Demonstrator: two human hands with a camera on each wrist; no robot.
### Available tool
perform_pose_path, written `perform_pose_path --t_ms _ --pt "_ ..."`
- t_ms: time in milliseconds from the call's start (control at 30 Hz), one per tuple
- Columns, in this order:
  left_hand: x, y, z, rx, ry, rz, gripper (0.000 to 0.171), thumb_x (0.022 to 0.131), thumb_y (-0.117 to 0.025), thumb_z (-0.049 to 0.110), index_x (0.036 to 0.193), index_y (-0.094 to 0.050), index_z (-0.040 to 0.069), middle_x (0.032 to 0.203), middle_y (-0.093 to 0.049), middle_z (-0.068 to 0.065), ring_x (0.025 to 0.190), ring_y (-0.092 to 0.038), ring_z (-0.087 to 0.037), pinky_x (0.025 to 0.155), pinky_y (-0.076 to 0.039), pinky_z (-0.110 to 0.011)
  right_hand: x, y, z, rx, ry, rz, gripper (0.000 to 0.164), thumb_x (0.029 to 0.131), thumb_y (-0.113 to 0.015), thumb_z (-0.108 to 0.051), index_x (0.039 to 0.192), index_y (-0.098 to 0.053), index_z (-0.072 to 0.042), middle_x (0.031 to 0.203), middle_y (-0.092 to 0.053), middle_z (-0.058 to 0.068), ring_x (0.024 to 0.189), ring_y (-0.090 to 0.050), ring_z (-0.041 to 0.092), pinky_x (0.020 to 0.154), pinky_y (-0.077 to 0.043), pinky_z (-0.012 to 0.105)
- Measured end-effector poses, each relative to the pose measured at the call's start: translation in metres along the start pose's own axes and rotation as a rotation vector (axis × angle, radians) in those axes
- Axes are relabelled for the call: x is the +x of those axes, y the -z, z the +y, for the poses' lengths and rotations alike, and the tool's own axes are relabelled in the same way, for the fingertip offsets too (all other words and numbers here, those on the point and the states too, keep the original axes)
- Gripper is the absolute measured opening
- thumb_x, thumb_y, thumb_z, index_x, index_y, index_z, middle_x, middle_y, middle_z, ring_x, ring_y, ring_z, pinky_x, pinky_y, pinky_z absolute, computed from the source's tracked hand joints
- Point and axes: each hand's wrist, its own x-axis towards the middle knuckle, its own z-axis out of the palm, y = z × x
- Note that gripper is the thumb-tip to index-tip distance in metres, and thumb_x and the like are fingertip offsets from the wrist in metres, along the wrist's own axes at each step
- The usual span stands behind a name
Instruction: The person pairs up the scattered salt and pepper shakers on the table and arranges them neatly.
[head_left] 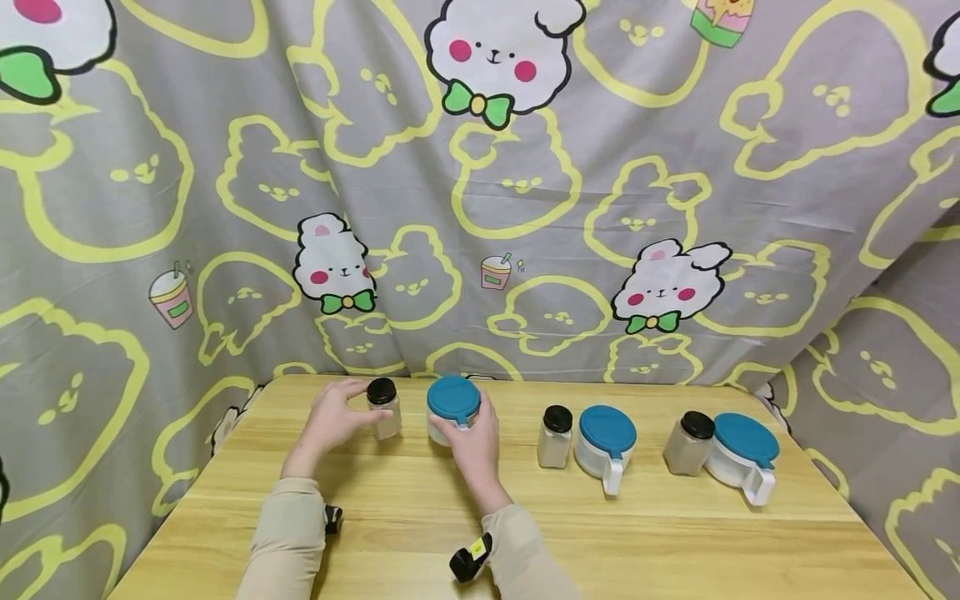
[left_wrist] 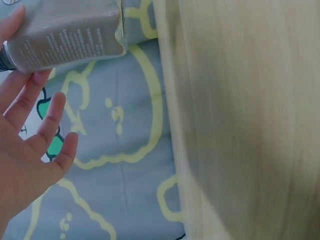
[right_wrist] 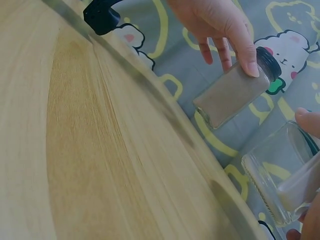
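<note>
My left hand (head_left: 333, 421) pinches a small clear jar (head_left: 386, 423) with a black lid and pale powder inside, thumb on one side, fingers on the other. Small print covers one face of that jar (left_wrist: 75, 42) in the left wrist view, where the ring and little fingers spread away from it. Just to the right, my right hand (head_left: 477, 442) grips a round clear container with a blue lid (head_left: 453, 398) by its handle side; the handle is mostly hidden. In the right wrist view the jar (right_wrist: 232, 97) and the glass container (right_wrist: 270, 155) appear against the curtain, side by side.
Farther right on the wooden table (head_left: 405, 533) stand a second black-lidded jar (head_left: 555, 437) beside a blue-lidded container (head_left: 606, 433), then another jar (head_left: 687, 443) close against another blue-lidded container (head_left: 742, 442). A patterned grey curtain (head_left: 420, 192) hangs behind the table's back edge.
</note>
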Motion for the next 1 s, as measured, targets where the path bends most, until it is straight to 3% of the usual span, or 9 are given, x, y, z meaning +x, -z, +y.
perform_pose_path --t_ms 633,1000 --pt "0.002 -0.011 0.007 -0.05 -0.083 -0.065 0.075 0.073 -0.083 0.044 0.128 -0.062 -0.002 0.137 -0.055 -0.024 0.13 -0.045 -0.044 0.106 -0.038 -0.061 -0.008 0.01 0.005 -0.055 0.018 0.059 0.089 0.067 -0.088 -0.042 0.139 -0.047 -0.011 0.134 -0.056 0.012 0.126 -0.05 0.032 0.104 -0.041 0.056" --pt "0.001 -0.017 0.017 -0.083 -0.145 -0.07 0.063 0.071 -0.086 0.04 0.121 -0.068 0.005 0.13 -0.062 -0.017 0.124 -0.052 -0.038 0.103 -0.042 -0.059 -0.015 0.017 0.004 -0.069 -0.018 0.082 0.093 0.067 -0.088 -0.042 0.142 -0.044 -0.011 0.136 -0.054 0.013 0.127 -0.05 0.033 0.105 -0.04 0.057"
